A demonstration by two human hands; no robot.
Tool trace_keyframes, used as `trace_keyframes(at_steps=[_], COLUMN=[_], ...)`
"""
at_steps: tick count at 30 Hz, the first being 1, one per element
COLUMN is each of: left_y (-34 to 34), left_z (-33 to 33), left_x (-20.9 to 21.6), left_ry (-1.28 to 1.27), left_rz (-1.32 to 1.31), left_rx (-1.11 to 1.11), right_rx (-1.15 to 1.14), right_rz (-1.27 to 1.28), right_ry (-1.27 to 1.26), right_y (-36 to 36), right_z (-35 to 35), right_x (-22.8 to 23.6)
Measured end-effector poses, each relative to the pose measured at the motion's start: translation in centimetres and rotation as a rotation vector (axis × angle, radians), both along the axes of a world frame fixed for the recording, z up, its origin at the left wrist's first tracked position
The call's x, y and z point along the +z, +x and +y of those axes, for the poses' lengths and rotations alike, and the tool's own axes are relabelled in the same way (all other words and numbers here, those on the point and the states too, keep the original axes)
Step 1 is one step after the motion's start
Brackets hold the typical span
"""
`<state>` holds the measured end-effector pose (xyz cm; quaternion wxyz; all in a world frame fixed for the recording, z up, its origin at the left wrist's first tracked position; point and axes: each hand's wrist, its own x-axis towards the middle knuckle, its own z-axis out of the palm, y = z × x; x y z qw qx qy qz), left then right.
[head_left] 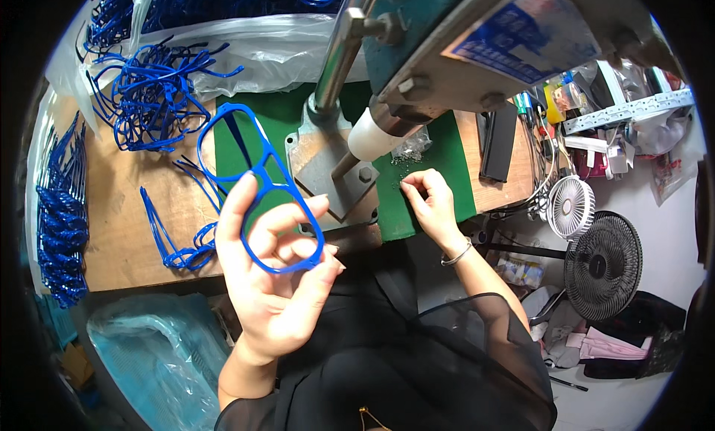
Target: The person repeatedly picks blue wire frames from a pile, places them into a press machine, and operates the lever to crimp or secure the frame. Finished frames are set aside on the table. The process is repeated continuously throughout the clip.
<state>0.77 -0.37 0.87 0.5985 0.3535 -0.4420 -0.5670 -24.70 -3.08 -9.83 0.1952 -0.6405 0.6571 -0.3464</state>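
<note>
A blue glasses frame [277, 185] without visible lenses is in my left hand [272, 304]. The hand is raised in front of the bench, fingers closed round the frame's lower rim and bridge. My right hand [436, 211] rests at the green mat [462, 170], thumb and forefinger pinched together; anything between them is too small to make out. Beside those fingertips lie tiny dark bits [397, 161] and a small clear bag [417, 144]. Between my hands stands a bench press [417, 51] with a white collar [370, 137] above its metal base plate [339, 189].
A tangled heap of blue frames [153, 96] lies left on the wooden bench [112, 245], with several stacked frames [61, 222] at its edge. Loose blue frames [190, 256] lie nearer. A black case [497, 142], white fan [571, 207] and black fan [602, 265] are at right.
</note>
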Motion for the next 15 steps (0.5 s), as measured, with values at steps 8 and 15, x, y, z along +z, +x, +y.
trace_keyframes(at_steps=[8, 15], left_y=[-0.5, -1.0], left_z=[-0.1, -0.5], left_x=[-1.4, -2.2], left_ry=[-0.033, -0.125], left_rz=[0.097, -0.124], left_rx=[-0.067, -0.188], right_rx=[0.111, 0.091], right_rz=[0.182, 0.003], right_ry=[-0.075, 0.07], right_y=[0.0, 0.4], right_z=[-0.6, -0.9], right_x=[-0.3, 1.7])
